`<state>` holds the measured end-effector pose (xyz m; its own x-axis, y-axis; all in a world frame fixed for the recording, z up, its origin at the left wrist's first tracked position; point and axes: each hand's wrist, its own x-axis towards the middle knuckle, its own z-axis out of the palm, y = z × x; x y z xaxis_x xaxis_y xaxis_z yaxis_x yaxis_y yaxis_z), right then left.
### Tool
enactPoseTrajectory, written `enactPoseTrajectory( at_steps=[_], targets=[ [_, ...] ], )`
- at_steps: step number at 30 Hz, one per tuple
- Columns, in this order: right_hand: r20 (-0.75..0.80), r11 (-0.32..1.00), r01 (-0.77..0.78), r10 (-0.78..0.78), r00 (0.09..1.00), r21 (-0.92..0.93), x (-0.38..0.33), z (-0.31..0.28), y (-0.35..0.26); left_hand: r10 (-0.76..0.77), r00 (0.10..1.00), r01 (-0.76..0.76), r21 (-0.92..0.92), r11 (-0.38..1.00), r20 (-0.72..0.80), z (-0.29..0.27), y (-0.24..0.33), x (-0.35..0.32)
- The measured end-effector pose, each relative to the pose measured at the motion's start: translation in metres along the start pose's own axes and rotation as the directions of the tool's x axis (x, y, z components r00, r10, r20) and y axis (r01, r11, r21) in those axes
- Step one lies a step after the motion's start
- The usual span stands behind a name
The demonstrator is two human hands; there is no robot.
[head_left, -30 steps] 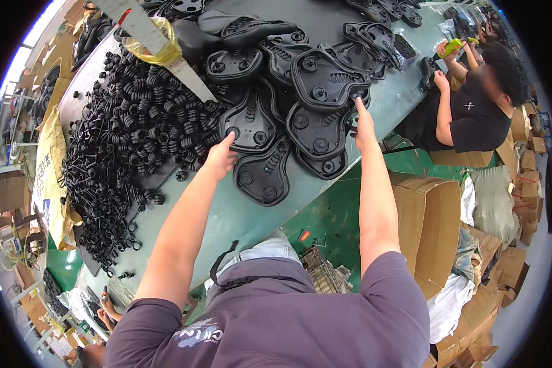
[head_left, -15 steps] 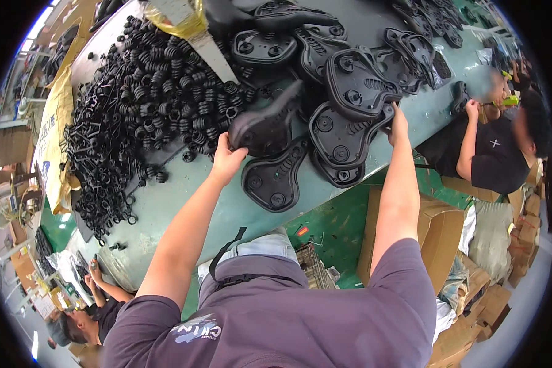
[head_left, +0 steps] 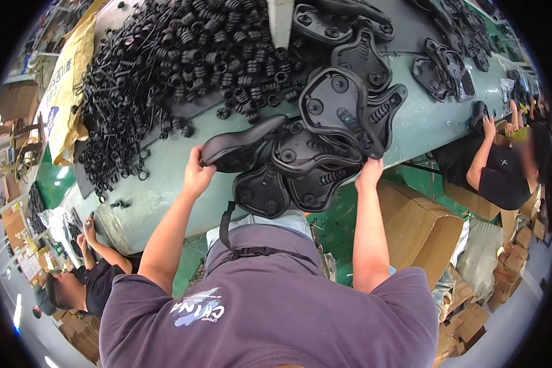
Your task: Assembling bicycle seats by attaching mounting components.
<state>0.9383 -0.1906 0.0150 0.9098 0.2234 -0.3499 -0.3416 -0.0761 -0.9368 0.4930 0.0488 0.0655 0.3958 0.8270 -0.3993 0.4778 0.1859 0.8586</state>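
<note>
Several black bicycle saddles are heaped near the table's front edge, mostly underside up. My left hand (head_left: 198,173) is closed on the wide end of a right-way-up bicycle saddle (head_left: 242,144) at the heap's left side. At the right, the fingers of my right hand (head_left: 369,175) are closed on the narrow nose of an upturned bicycle saddle (head_left: 334,101), which lies on top. Its fingertips are partly hidden under the nose. Beneath, another upturned saddle (head_left: 260,193) overhangs the table edge close to my waist.
Small black spring-like parts (head_left: 196,55) form a large pile at the back left, beside a yellow sack (head_left: 70,92). A pale post (head_left: 280,24) stands behind the heap. More saddles (head_left: 435,70) lie farther right. A cardboard box (head_left: 411,224) is below the table; co-workers (head_left: 503,165) sit at both sides.
Both hands have come nearer my body, drawing the heaped saddles toward the front edge. The left-hand saddle has turned flatter, and the right-hand saddle's nose now points toward me.
</note>
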Motion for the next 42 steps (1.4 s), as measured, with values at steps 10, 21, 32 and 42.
enactPoseTrajectory(
  at_steps=[10, 21, 32, 42],
  targets=[
    [0.265, 0.807, 0.185, -0.037, 0.964, -0.56, -0.12, 0.083, 0.023, -0.37, 0.911, 0.234, -0.507, 0.829, -0.184, -0.145, -0.094, -0.111],
    [0.63, 0.096, 0.638, -0.099, 0.77, -0.764, -0.305, 0.163, -0.043, -0.612, 0.765, 0.186, -0.84, 0.509, -0.2, -0.233, -0.228, -0.221],
    [0.863, 0.1, 0.858, 0.082, 0.498, -0.504, -0.305, 0.162, -0.145, 0.424, 0.894, -0.244, 0.637, 0.731, -0.144, -0.242, -0.144, -0.209],
    [0.849, 0.054, 0.886, -0.264, 0.457, -0.46, -0.201, 0.137, -0.069, 0.09, 0.994, -0.024, 0.663, 0.749, -0.066, -0.123, -0.138, -0.137]
  ],
)
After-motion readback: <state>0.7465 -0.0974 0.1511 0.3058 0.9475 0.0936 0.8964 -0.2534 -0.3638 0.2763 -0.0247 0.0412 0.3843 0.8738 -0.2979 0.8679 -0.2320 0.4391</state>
